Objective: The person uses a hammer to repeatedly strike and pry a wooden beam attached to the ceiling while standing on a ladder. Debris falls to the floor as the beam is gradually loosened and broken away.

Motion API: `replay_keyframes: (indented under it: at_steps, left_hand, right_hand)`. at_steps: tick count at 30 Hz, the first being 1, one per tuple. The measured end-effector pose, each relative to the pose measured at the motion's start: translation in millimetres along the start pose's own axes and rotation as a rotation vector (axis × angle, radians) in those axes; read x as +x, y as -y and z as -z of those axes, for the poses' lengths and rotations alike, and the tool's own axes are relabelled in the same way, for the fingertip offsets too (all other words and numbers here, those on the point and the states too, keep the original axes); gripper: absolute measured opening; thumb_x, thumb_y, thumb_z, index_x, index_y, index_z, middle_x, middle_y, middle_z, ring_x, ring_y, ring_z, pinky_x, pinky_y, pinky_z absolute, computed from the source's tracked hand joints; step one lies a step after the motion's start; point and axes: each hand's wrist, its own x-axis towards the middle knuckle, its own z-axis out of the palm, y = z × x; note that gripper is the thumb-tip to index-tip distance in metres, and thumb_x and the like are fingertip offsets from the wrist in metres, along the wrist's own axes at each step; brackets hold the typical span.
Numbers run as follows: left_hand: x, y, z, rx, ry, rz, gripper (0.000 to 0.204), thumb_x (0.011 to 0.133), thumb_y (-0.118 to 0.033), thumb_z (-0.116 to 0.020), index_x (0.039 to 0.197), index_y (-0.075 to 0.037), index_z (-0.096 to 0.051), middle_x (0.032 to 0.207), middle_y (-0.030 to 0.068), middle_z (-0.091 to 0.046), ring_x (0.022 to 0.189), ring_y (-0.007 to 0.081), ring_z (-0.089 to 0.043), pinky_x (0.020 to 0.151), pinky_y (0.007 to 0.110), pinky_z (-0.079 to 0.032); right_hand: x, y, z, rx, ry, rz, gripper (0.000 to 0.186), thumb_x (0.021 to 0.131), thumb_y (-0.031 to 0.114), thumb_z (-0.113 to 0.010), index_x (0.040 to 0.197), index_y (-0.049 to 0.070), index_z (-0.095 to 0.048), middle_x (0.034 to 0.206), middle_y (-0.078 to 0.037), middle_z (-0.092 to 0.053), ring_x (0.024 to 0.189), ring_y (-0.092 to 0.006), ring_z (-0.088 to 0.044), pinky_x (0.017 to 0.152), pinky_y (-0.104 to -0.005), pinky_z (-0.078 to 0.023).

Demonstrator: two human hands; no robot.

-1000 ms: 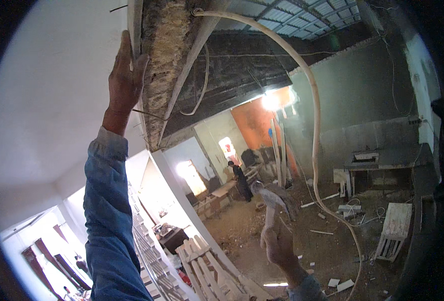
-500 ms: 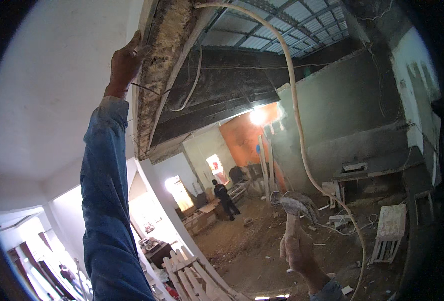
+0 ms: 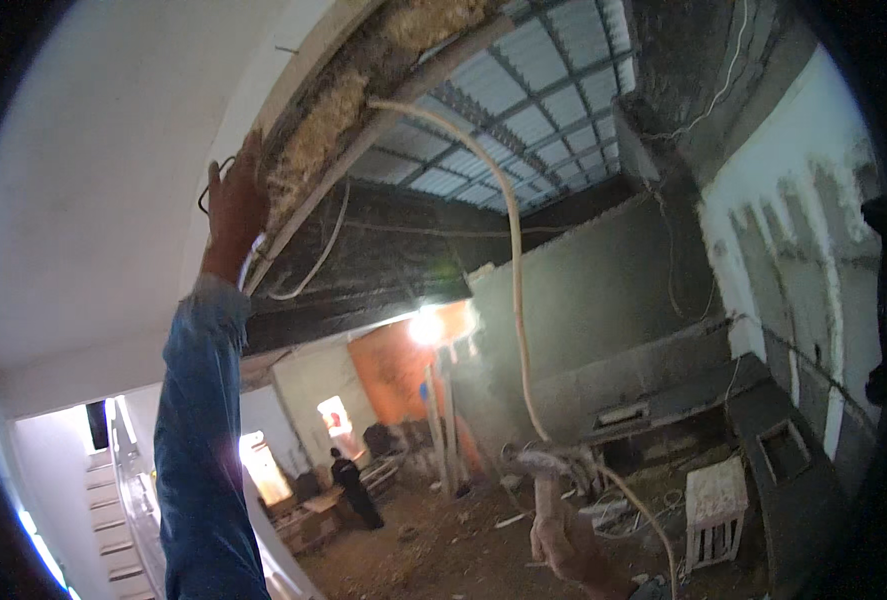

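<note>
One broad, smooth white plaster surface spreads left of one long, rough straw-brown beam with pale edges. One corrugated metal roof on dark crossed bars lies right of the beam, and one tall grey rendered wall stands below and right of it. One white staircase, with at least five treads in view, is below and left of the beam; one orange wall section is below it.

Farther below and right of the beam, one long grey slab desk has one rectangular cut-out; what lies inside is too dark to tell. One long beige hose hangs from the beam's right edge. Well below the beam are one person in dark clothes and, farther right, one whitish slatted stool.

Two grips show. The left grip is spread open at the beam's left edge; whether its fingertips hook over the edge cannot be told. The right grip, well below and right of the beam, is closed around the handle of one grey-headed hammer, head uppermost. One thin dark bent wire shows beside the left grip.
</note>
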Motion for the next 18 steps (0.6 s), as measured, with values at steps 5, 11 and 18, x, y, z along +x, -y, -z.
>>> replay_keyframes:
  at_steps: [5, 11, 18]
  left_hand:
    - [-34.9, -44.2, -2.5, -0.133, -0.134, 0.121, 0.074, 0.096, -0.028, -0.057, 0.155, -0.003, -0.021, 0.157, 0.0244, -0.030, 0.146, 0.0382, -0.028, 0.121, 0.054, -0.015]
    - [-81.9, -113.1, 10.6, -0.286, -0.047, 0.028, 0.070, 0.088, -0.028, -0.065, 0.148, -0.005, -0.038, 0.155, 0.0225, -0.034, 0.143, 0.0378, -0.033, 0.120, 0.057, -0.016]
    - [-180.5, -225.5, 28.8, -0.745, 0.028, -0.066, 0.055, 0.083, -0.021, -0.070, 0.133, -0.006, -0.053, 0.151, 0.0191, -0.041, 0.142, 0.0383, -0.035, 0.118, 0.060, -0.019]
  right_hand:
    - [-1.4, -2.1, -10.5, -0.102, 0.054, 0.158, 0.029, 0.101, 0.037, -0.051, 0.101, 0.008, -0.050, 0.071, -0.003, -0.052, 0.055, -0.0113, -0.045, 0.052, -0.0312, -0.041]
    - [-2.3, 18.2, -27.7, -0.065, -0.007, 0.177, 0.032, 0.103, 0.034, -0.050, 0.117, 0.006, -0.054, 0.079, 0.005, -0.052, 0.055, -0.0038, -0.041, 0.049, -0.0223, -0.038]
    - [-0.7, 63.5, -13.3, -0.253, 0.161, -0.010, 0.052, 0.103, 0.035, -0.049, 0.143, 0.003, -0.045, 0.086, 0.001, -0.058, 0.068, -0.0108, -0.053, 0.061, -0.0281, -0.047]
